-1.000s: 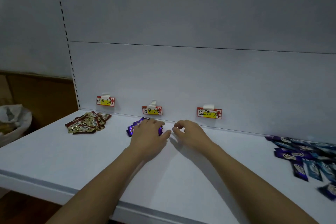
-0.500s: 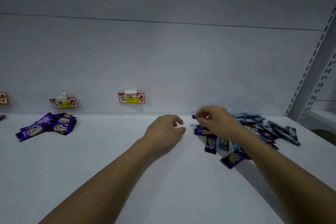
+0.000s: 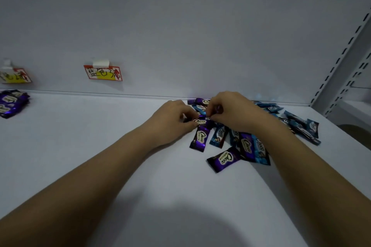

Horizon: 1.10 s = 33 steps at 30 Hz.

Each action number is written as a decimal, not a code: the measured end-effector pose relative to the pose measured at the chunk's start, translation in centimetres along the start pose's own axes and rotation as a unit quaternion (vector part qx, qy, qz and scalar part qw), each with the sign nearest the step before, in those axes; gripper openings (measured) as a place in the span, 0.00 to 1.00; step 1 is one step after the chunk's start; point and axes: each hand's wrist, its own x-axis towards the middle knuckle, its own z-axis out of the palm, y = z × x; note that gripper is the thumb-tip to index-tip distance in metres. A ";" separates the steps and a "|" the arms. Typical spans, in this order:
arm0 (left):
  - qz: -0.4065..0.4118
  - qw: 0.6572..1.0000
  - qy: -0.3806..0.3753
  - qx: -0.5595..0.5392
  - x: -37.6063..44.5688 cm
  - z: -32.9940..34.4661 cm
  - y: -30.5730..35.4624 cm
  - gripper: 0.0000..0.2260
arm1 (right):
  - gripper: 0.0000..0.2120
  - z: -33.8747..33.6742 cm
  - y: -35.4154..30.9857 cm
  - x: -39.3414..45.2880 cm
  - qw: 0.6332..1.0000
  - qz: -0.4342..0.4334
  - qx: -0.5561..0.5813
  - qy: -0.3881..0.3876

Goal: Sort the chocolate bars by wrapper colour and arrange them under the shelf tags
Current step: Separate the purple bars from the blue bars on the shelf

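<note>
Head camera looked down along two bare forearms that reached forward over the white shelf (image 3: 100,146) and met at the near-left edge of a mixed pile of bars (image 3: 261,132), which lay at the right, against the back panel (image 3: 180,26). The left hand (image 3: 172,120) lay knuckles up, its fingers curled inward, and its thumb and fingertips pinched a purple bar (image 3: 199,121) whose white label faced up; that grip was narrow, closed on the wrapper. The right hand (image 3: 230,110) arched over the pile just beside it, fingers bent down, the fingertips pinching what looked like the twisted end of a purple wrapper; which bar it belonged to could not be told. The two hands almost touched above the pile. Below them another purple bar (image 3: 198,138) lay lengthwise on the shelf, with a further purple bar (image 3: 222,158) nearest the camera and blue bars (image 3: 261,150) partly under the right wrist and spread toward the slotted upright (image 3: 341,56). A red-and-yellow tag (image 3: 103,73) hung on the back panel, well left of the hands, with bare shelf under it. At the far left, a second tag (image 3: 15,75) hung above a sorted heap of purple bars (image 3: 12,102).
</note>
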 end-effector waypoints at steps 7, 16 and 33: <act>-0.070 0.996 0.013 -0.045 -0.2 0.2 -0.1 0.08 | 0.12 0.0 0.0 -0.3 1.000 0.024 -0.005 -0.009; -0.150 0.958 0.049 -0.240 -1.1 -1.4 -0.3 0.02 | 0.18 -0.2 0.8 -0.8 0.996 0.074 0.056 -0.004; -0.041 0.986 -0.090 -0.132 -2.0 -1.2 1.9 0.03 | 0.02 0.9 0.4 -0.7 0.982 0.009 0.187 -0.014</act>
